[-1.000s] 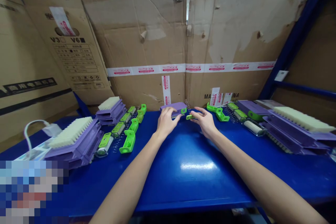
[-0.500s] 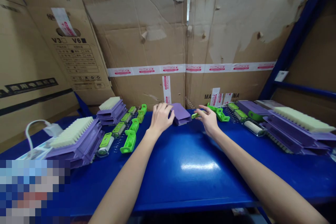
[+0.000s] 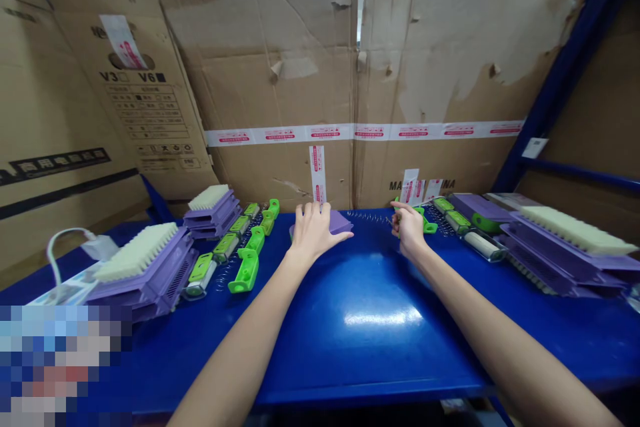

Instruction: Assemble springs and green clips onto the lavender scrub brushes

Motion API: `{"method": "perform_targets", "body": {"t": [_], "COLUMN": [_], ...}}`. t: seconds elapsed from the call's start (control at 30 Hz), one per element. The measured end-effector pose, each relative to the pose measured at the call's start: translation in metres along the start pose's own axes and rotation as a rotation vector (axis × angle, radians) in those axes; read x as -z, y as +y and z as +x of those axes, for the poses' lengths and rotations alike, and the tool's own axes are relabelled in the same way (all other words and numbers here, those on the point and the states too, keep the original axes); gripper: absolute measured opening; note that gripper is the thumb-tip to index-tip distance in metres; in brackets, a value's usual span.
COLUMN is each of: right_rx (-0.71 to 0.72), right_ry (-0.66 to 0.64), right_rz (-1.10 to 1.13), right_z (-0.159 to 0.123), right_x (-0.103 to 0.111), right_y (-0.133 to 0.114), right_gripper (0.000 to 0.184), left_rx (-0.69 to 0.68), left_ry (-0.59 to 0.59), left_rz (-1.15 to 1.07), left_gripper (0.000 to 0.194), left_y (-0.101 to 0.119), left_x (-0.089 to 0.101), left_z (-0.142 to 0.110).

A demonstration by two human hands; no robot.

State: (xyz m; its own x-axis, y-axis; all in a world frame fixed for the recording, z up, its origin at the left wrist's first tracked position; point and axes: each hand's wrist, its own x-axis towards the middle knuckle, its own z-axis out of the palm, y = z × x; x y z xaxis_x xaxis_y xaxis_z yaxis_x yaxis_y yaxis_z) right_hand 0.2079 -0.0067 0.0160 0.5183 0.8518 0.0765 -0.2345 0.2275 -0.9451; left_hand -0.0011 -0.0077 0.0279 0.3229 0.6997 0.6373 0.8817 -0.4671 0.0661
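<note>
My left hand lies over a purple plastic casing at the back middle of the table, fingers across its top and thumb stretched out along the near side. Most of the casing is hidden by this hand. To its right, my right hand is closed in a pinch. A thin metal coil spring stretches between the casing and those fingertips, which seem to grip its end. Behind the right hand, green plastic brackets are partly covered.
Left, purple stacks with cream bristle tops stand beside green-topped pieces and green brackets. On the right are another purple stack and a clear-cased piece. Cardboard panels wall the back of the blue table.
My left hand has moved right and settled over the casing, which has turned and shifted left. My right hand has moved slightly right and closed; the green piece at its fingertips no longer shows.
</note>
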Motion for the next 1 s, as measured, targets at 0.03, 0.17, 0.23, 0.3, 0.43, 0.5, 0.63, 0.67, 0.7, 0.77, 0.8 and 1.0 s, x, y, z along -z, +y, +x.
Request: {"method": "perform_targets", "body": {"t": [0.03,0.17,0.23,0.3,0.43,0.5,0.63,0.67,0.7,0.77,0.8,1.0], "right_rx": [-0.005,-0.038,-0.042,-0.010,0.175,0.280,0.387,0.403,0.419,0.451,0.466,0.461], "right_ry": [-0.001,-0.101,-0.169,-0.231,-0.354,-0.414,-0.468,-0.459,-0.444,-0.408,-0.388,-0.321], "right_rz": [0.000,0.010,0.018,0.003,-0.105,-0.168,-0.227,-0.238,-0.255,-0.304,-0.333,-0.384], "right_z": [0.001,0.002,0.002,0.000,-0.012,-0.020,-0.033,-0.035,-0.037,-0.040,-0.041,-0.041], "right_x": [0.001,0.005,0.006,0.005,-0.003,-0.009,-0.018,-0.019,-0.020,-0.022,-0.023,-0.023], "right_y": [-0.001,-0.004,-0.005,-0.006,-0.007,-0.007,-0.003,-0.001,0.001,0.004,0.005,0.009], "right_gripper": [0.033,0.033,0.034,0.034,0.030,0.030,0.040,0.042,0.043,0.039,0.037,0.033], "left_rx": [0.032,0.059,-0.027,-0.111,-0.233,-0.258,-0.216,-0.212,-0.213,-0.223,-0.228,-0.212], "left_ry": [-0.026,-0.138,-0.125,-0.094,-0.047,-0.025,0.035,0.044,0.047,0.040,0.033,0.050], "left_rz": [-0.004,-0.017,-0.007,-0.016,-0.090,-0.124,-0.165,-0.159,-0.150,-0.123,-0.108,-0.033], "left_gripper": [0.078,0.081,0.080,0.085,0.087,0.085,0.087,0.086,0.086,0.082,0.079,0.072], "left_y": [-0.001,-0.011,-0.015,-0.017,-0.014,-0.011,-0.010,-0.010,-0.010,-0.010,-0.009,-0.013], "left_x": [0.000,-0.006,-0.009,-0.010,-0.015,-0.019,-0.025,-0.026,-0.026,-0.027,-0.027,-0.030], "left_z": [-0.001,-0.004,-0.003,-0.002,-0.002,-0.003,-0.003,-0.004,-0.004,-0.004,-0.004,-0.005]}}
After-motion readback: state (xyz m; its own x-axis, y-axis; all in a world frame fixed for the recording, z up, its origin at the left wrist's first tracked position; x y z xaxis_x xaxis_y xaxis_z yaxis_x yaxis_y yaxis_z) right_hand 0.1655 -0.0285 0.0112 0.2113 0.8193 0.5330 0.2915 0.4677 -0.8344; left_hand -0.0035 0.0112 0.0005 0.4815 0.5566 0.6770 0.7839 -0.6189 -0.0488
